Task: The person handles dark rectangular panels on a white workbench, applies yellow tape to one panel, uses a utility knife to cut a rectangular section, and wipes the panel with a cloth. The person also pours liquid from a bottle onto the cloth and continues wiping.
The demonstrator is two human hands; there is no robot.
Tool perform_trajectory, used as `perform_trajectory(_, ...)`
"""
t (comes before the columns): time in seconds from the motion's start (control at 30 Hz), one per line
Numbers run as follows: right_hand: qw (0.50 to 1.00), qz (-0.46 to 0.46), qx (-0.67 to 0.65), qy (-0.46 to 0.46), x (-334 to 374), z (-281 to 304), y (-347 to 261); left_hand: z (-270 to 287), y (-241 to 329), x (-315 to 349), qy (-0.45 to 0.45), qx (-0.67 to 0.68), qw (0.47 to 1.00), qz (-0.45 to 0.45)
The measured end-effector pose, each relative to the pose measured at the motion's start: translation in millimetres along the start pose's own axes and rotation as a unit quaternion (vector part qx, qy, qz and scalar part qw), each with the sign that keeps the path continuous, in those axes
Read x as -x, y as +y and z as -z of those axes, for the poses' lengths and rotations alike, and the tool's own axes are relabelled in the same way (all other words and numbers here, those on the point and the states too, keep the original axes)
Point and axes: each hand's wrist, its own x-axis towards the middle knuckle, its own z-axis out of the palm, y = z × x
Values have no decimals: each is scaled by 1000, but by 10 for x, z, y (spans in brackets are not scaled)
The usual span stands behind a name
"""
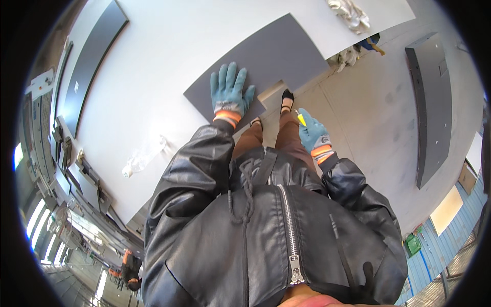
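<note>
A flat dark grey panel (pixel 276 51) lies on the white tabletop (pixel 153 46), with a rectangular notch in its near edge. My left hand (pixel 228 91), in a blue-grey coated glove, rests flat on the panel's left part with the fingers stretched out. Off the table's near edge, to the right of the notch, my gloved right hand (pixel 313 134) is closed around a small yellow tool (pixel 302 119). Only a short yellow part of that tool shows, so its exact kind is unclear.
A clear plastic bottle (pixel 146 162) lies on the table at left. Another dark panel (pixel 92 64) lies on its far left side, and a crumpled white cloth (pixel 351 15) at the far right. A long dark panel (pixel 434 107) stands to the right. Another person (pixel 132 268) is at lower left.
</note>
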Motion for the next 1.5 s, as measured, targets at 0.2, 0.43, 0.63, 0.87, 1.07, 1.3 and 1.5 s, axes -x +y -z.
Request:
perform_trajectory(0.2, 974, 81, 25, 211, -1057, 877, 100, -6, 34, -35, -7, -1, 1000, -5)
perform_trajectory(0.43, 988, 34, 54, 137, -2662, 1147, 262, 49, 59, -76, -33, -8, 999, 4)
perform_trajectory(0.63, 989, 97, 99, 45, -3477, 1156, -90, 110, 96, -98, -58, -19, 998, 23)
perform_trajectory(0.87, 966, 198, 149, 72, -4592, 971, -539, 121, 85, -152, -49, 4, 999, 18)
perform_trajectory(1.07, 878, 304, 191, 316, -4484, 1368, 21, 102, 72, -97, -37, -2, 999, 26)
perform_trajectory(1.3, 896, 238, 278, 253, -4112, 1272, 1195, 174, 45, -133, -48, -2, 998, 32)
perform_trajectory(1.5, 964, 74, 86, 240, -4493, 1479, 944, 116, 18, -72, -17, -1, 1000, 25)
